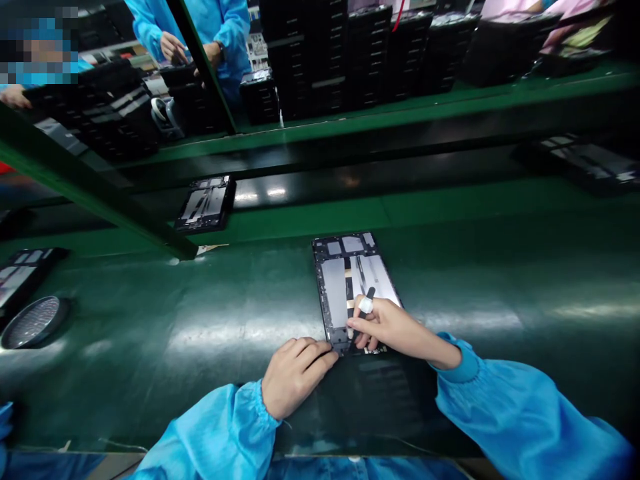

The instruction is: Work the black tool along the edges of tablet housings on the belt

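Note:
An opened tablet (333,287) lies on the green bench in front of me, showing silver plates and a dark ribbon cable down its middle. My right hand (383,321) is over its lower part, fingers closed around a slim black pen-like tool (371,293). Something white is wrapped around the tool or a fingertip; which one, I cannot tell. The tool's lower end is largely hidden by my fingers. My left hand (299,375) lies palm down on the bench, its fingertips at the tablet's lower left corner and nothing held in it.
Another opened tablet (206,203) sits on the dark strip behind the bench. At left are a further tablet (23,273) and a round dish (36,322). A green post (100,190) slants across the left. Black stacks (305,60) and co-workers in blue (190,27) are beyond.

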Motion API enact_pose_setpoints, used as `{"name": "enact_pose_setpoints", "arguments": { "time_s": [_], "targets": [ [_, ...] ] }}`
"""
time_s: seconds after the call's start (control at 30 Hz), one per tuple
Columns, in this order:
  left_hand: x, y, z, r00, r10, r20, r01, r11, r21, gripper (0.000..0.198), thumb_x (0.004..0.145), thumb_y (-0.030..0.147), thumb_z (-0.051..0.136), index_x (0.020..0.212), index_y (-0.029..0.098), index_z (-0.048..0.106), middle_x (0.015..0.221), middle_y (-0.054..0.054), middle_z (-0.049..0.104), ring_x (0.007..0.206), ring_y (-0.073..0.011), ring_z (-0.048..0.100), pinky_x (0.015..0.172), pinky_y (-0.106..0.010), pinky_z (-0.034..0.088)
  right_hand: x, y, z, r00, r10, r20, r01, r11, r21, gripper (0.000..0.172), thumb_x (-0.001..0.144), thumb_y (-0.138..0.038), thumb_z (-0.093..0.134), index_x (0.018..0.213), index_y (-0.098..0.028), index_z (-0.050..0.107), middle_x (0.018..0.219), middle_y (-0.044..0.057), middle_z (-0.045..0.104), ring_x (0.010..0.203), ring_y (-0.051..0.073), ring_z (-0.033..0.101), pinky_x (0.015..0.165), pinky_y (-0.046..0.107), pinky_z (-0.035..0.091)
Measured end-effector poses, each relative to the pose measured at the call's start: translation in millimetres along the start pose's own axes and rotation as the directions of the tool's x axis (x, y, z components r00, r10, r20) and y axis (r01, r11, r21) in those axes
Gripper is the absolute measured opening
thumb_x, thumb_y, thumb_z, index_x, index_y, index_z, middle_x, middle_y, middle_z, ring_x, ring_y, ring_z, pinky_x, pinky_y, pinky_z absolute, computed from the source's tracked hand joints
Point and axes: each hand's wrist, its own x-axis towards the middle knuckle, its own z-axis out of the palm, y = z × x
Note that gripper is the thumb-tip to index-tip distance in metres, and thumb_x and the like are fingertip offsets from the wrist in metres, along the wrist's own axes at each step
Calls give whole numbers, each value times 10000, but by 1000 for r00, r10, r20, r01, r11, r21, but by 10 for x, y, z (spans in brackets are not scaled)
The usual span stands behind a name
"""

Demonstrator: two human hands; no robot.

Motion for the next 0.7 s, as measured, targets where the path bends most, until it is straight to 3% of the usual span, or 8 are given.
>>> {"name": "enact_pose_setpoints", "arguments": {
  "time_s": [0.7],
  "targets": [
    [-1, -14, 3, 1000, -7, 18, 7, 1000, -20, 241, 927, 111, 552, 1161, 144, 599, 1107, -22, 618, 952, -148, 514, 763, -291, 388, 23, -4, -7, 999, 35, 0, -35, 999, -11, 368, 787, -438, 632, 898, -114, 500, 661, 66, 645, 655, 182, 675, 507, 191, 535]
  ]
}}
